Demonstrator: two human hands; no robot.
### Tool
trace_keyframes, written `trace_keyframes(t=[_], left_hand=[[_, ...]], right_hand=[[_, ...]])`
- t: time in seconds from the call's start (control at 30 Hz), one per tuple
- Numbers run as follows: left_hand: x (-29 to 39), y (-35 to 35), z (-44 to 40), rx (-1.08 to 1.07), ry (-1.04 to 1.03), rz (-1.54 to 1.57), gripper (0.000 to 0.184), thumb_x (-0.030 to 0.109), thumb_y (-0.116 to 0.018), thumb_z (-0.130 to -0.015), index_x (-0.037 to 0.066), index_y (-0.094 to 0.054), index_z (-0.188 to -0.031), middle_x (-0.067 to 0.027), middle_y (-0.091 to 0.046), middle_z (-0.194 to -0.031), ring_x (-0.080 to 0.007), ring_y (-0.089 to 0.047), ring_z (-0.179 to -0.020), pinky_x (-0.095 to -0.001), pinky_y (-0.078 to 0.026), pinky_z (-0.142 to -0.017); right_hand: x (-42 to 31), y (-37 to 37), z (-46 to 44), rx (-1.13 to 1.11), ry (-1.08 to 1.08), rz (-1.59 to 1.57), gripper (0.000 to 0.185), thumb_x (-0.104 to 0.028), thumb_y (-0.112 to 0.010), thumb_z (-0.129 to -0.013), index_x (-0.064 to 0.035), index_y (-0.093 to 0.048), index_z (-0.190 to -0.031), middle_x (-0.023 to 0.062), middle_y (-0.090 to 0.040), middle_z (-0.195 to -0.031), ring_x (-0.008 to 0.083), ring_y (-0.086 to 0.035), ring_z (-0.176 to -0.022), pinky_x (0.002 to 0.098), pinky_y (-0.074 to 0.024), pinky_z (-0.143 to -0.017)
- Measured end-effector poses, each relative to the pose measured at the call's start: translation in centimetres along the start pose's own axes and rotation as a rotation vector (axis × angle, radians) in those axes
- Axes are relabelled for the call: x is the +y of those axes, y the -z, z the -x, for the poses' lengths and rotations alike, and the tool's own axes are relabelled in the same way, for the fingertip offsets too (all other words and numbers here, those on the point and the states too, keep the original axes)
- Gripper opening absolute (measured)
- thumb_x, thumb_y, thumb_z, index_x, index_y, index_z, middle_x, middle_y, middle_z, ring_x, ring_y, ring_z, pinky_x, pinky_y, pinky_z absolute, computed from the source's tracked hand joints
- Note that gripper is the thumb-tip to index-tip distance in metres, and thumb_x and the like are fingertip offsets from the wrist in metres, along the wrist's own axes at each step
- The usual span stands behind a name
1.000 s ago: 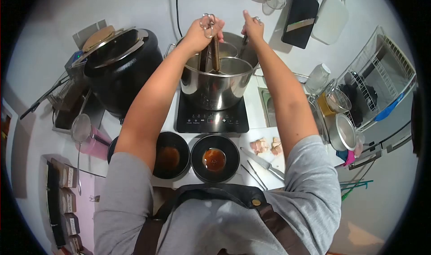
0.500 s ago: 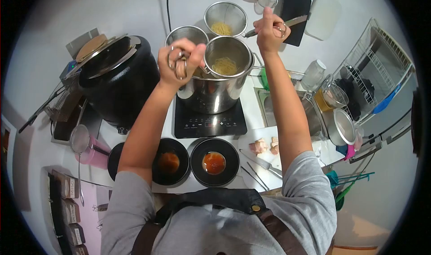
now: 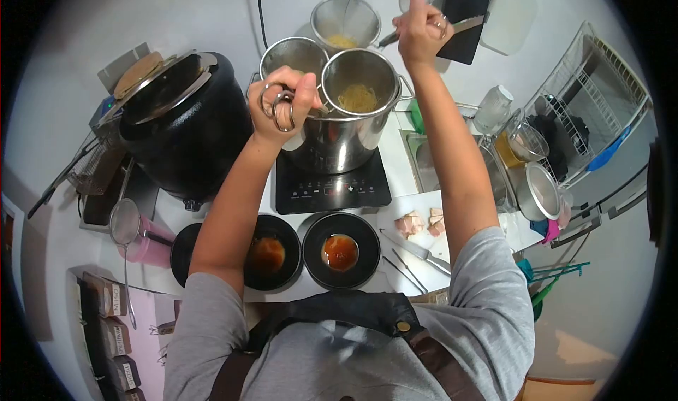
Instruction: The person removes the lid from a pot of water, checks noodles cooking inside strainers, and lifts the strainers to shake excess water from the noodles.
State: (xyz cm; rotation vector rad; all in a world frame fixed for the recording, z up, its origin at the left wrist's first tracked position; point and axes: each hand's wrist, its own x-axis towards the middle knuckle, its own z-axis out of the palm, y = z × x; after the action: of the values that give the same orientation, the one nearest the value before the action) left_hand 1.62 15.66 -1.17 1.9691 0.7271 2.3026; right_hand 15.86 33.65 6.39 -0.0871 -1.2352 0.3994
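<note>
My left hand [image 3: 282, 108] is closed around the handle end of a deep metal noodle strainer [image 3: 385, 83]; metal loops stick out by the fingers. Noodles [image 3: 358, 99] lie inside this strainer, at the right side of the mouth of a steel pot [image 3: 332, 146]. A second deep strainer [image 3: 286, 51] sits at the pot's left side; whether my left hand also grips its handle, I cannot tell. My right hand [image 3: 424, 37] is wrapped round the handle of another strainer [image 3: 346, 16], raised behind the pot and tilted, with noodles in it.
The pot stands on a black induction cooker [image 3: 332, 196]. In front are black bowls [image 3: 367, 260] with reddish-brown sauce. Meat pieces [image 3: 409, 223], a knife [image 3: 424, 252] and tongs [image 3: 406, 272] lie to the right. A large black cooker [image 3: 183, 136] stands left, a sink [image 3: 421, 161] right.
The strainer in my right hand has moved slightly up and left. The strainer by my left hand has shifted a little right. My left hand has moved slightly and looks less blurred.
</note>
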Motion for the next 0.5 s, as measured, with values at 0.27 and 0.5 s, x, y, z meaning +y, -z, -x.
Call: trace_keyframes(t=[0.27,0.5], left_hand=[[-1.5,-0.5,0.8,-0.003,-0.027,-0.203,0.024,0.002,-0.067,-0.081,0.006,-0.052,-0.063,-0.0014,-0.055,-0.054,-0.0065,-0.049,-0.045,-0.0223,-0.036,-0.043],[-1.6,-1.6,1.1,-0.015,-0.14,-0.22,0.024,0.004,-0.069,-0.08,0.006,-0.051,-0.064,-0.0017,-0.05,-0.054,-0.0104,-0.044,-0.043,-0.0241,-0.033,-0.043]], right_hand=[[-4.1,1.3,-3.7,0.237,-0.014,-0.22,0.054,-0.025,-0.047,-0.097,-0.0097,-0.041,-0.046,0.0064,-0.045,-0.04,0.0153,-0.043,-0.034,0.0309,-0.0439,-0.041],[-6.9,0.9,-1.4,0.279,-0.004,-0.142,0.053,-0.024,-0.048,-0.097,-0.0106,-0.04,-0.046,0.0049,-0.044,-0.04,0.0135,-0.041,-0.033,0.0299,-0.041,-0.038]])
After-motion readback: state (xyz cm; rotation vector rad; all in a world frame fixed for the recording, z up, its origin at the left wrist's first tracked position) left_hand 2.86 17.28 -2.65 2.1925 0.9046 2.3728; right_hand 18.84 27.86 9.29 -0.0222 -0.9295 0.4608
